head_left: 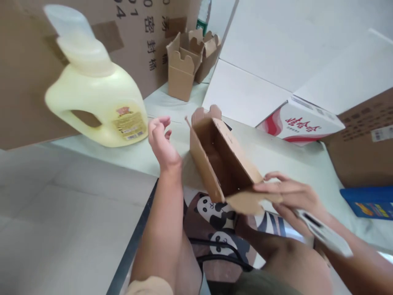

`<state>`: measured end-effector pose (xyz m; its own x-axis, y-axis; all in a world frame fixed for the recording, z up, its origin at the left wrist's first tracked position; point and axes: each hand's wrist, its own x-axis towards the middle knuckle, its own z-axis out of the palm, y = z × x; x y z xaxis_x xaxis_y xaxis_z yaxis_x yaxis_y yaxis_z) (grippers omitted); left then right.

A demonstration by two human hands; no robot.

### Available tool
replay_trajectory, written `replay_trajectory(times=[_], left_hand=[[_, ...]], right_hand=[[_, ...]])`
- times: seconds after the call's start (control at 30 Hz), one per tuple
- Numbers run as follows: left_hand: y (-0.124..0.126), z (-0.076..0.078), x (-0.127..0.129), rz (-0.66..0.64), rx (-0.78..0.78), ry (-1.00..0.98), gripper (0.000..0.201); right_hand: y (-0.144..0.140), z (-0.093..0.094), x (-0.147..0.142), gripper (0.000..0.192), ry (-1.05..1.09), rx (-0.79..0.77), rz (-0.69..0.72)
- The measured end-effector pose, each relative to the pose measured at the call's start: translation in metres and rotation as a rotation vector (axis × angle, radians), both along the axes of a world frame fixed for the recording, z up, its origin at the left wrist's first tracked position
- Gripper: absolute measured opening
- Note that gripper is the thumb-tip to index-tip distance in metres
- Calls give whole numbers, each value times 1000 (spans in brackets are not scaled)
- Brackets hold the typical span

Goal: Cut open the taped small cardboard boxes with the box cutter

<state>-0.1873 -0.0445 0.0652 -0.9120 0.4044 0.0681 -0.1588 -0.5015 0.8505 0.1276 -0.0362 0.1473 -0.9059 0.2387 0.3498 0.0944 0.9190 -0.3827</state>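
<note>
A small open cardboard box (204, 164) tilts over the table's front edge, its long opening facing up and its scalloped flaps standing out at both ends. My right hand (294, 196) grips the flap at its near right end. A slim white-and-grey tool (324, 232), perhaps a utility knife, is tucked in the same hand and points back along the forearm; its front end is hidden. My left hand (162, 141) is raised left of the box, fingers loosely curled and apart, holding nothing. Close beside it stands a pale yellow detergent jug (98, 98) with a handle.
Two more open small cardboard boxes (181, 78) stand at the back, near a plastic bottle (204, 16). A large carton (132, 49) backs the jug. Rightward are a white-and-red box (301, 121), a brown carton (365, 139) and a blue package (368, 203). A panda-print bag (211, 246) sits below.
</note>
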Motion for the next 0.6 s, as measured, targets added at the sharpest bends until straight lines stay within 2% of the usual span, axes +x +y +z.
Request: replay_trajectory(times=[0.07,0.13,0.2,0.3,0.37,0.43,0.53,0.6], left_hand=[[14,-7,9,-353,13,5,39],[24,-12,25,-640,43,75,51],[30,-14,43,-775,66,162,53],[34,-15,61,-778,51,235,50],[37,-16,68,-784,0,288,51],[39,-16,74,-800,-67,392,51],[45,-14,81,-747,-141,526,48],[49,-12,86,-666,-138,555,49]], right_hand=[[-22,-5,31,23,34,-23,-51],[-37,-10,52,23,15,-21,-126],[-44,-15,68,22,-43,1,-266],[-40,-29,84,17,-72,-12,-554],[-33,-41,88,26,-13,-47,-706],[-26,-53,87,37,33,-62,-722],[-16,-69,81,36,89,-31,-672],[-10,-79,79,33,227,-2,-763]])
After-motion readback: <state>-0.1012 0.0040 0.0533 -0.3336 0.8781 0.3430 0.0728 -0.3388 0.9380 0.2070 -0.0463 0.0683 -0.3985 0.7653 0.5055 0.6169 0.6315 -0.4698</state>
